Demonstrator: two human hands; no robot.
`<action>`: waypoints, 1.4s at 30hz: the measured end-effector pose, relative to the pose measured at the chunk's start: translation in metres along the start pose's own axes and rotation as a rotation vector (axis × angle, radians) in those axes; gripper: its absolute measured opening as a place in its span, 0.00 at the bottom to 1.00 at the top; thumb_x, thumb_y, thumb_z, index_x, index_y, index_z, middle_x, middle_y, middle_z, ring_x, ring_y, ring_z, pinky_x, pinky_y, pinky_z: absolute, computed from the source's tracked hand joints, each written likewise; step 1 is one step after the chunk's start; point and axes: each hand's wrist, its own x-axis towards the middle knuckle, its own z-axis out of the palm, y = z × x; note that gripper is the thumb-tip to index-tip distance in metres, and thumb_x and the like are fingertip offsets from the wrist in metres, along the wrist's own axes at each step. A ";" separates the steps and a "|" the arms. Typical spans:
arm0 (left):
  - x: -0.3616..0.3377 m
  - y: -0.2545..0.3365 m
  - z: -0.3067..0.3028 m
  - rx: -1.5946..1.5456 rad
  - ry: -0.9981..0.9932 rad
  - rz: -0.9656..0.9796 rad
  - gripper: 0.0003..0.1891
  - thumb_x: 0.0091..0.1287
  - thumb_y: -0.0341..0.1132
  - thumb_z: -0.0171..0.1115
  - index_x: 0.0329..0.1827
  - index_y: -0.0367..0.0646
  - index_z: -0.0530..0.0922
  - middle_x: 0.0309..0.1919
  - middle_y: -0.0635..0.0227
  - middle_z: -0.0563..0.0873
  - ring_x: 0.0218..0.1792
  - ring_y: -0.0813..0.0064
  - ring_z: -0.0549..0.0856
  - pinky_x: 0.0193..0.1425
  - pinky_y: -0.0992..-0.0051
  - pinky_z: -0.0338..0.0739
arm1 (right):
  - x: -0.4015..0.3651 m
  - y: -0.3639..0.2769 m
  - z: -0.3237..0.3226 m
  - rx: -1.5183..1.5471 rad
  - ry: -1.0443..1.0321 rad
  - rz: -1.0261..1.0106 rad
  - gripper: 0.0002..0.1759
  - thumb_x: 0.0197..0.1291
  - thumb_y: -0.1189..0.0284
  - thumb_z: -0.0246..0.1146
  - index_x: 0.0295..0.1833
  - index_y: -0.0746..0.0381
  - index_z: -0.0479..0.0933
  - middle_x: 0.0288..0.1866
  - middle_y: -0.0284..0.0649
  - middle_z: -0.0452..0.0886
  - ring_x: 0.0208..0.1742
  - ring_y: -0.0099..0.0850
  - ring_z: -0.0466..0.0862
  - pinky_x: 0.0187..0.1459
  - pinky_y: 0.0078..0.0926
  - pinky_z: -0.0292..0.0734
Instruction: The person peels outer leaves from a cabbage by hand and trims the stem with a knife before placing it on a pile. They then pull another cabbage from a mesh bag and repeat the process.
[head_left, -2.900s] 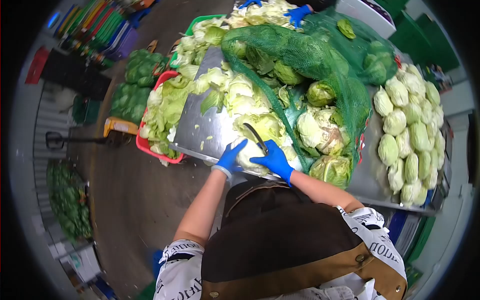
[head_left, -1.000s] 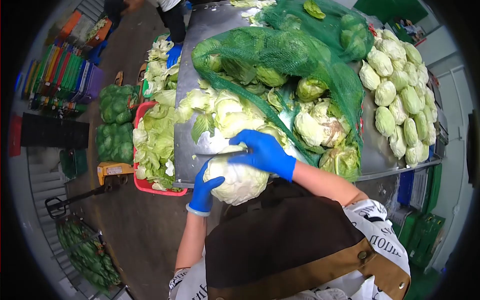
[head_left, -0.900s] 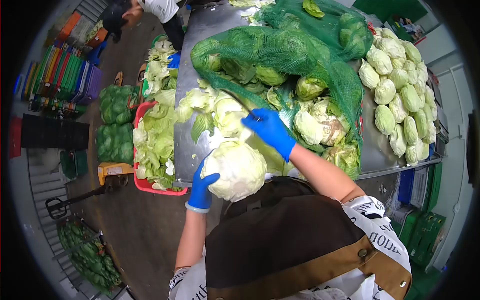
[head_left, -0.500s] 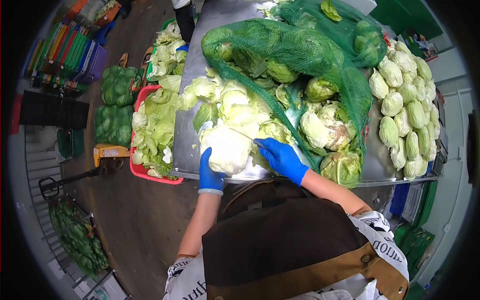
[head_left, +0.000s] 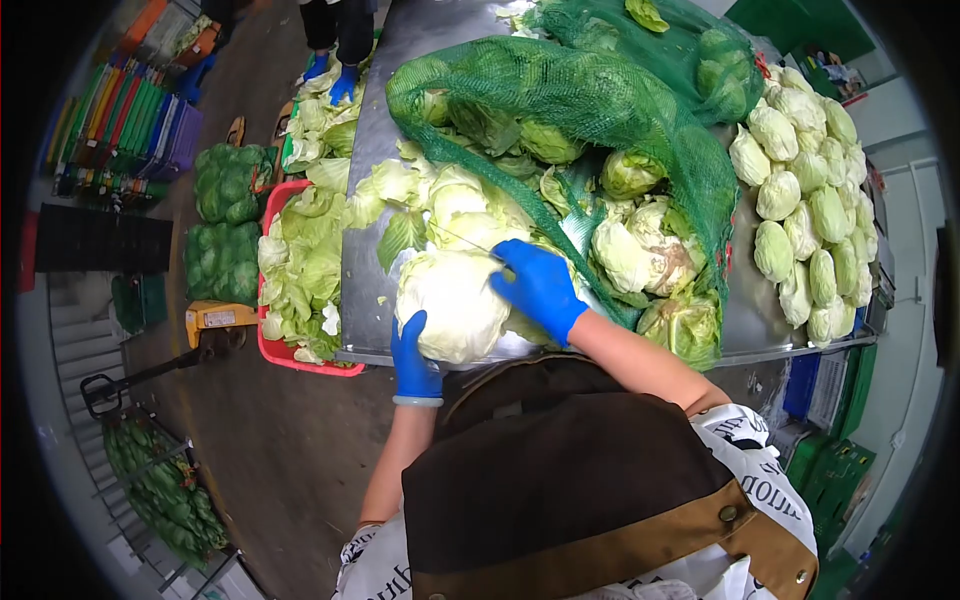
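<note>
A pale, trimmed cabbage (head_left: 453,304) sits near the front edge of the metal table. My left hand (head_left: 413,357), in a blue glove, grips its lower left side, fingers curled against it. My right hand (head_left: 541,288), also gloved in blue, is closed round a knife (head_left: 466,239); its thin blade points up and left across the cabbage's far side, and the handle is hidden in the fingers. Loose cabbage leaves (head_left: 460,200) lie just beyond. To the right, untrimmed cabbages (head_left: 640,245) spill from a green mesh bag (head_left: 590,85).
Trimmed cabbages (head_left: 800,210) are heaped on the table's right. A red crate (head_left: 275,345) of leaves stands against its left side. Another person's gloved hand (head_left: 345,84) hangs over leaves further back. A yellow pallet jack (head_left: 222,314) and bagged cabbages (head_left: 222,262) stand on the floor.
My right hand has moved up and slightly left with the knife, beyond the cabbage. My left hand stays on the cabbage. The other person's hands have come further into view.
</note>
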 end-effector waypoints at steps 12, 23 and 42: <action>0.010 0.008 -0.012 -0.224 -0.047 -0.038 0.33 0.66 0.50 0.51 0.70 0.40 0.62 0.62 0.60 0.74 0.62 0.63 0.74 0.67 0.62 0.66 | -0.015 -0.038 -0.026 0.333 -0.059 -0.016 0.30 0.47 0.62 0.72 0.57 0.58 0.73 0.52 0.42 0.77 0.42 0.38 0.82 0.44 0.30 0.78; 0.003 0.000 0.000 -0.244 -0.039 -0.071 0.32 0.65 0.48 0.52 0.69 0.40 0.63 0.64 0.60 0.72 0.63 0.62 0.73 0.68 0.61 0.65 | -0.019 -0.016 -0.016 0.267 -0.046 -0.168 0.18 0.47 0.73 0.66 0.47 0.58 0.75 0.44 0.37 0.78 0.35 0.33 0.81 0.39 0.27 0.78; -0.003 0.019 0.011 -0.276 -0.094 -0.017 0.31 0.68 0.51 0.44 0.70 0.44 0.63 0.67 0.63 0.69 0.67 0.61 0.68 0.71 0.59 0.61 | 0.010 0.014 -0.010 0.766 0.153 0.465 0.16 0.53 0.65 0.69 0.39 0.66 0.77 0.25 0.37 0.77 0.27 0.24 0.77 0.31 0.26 0.73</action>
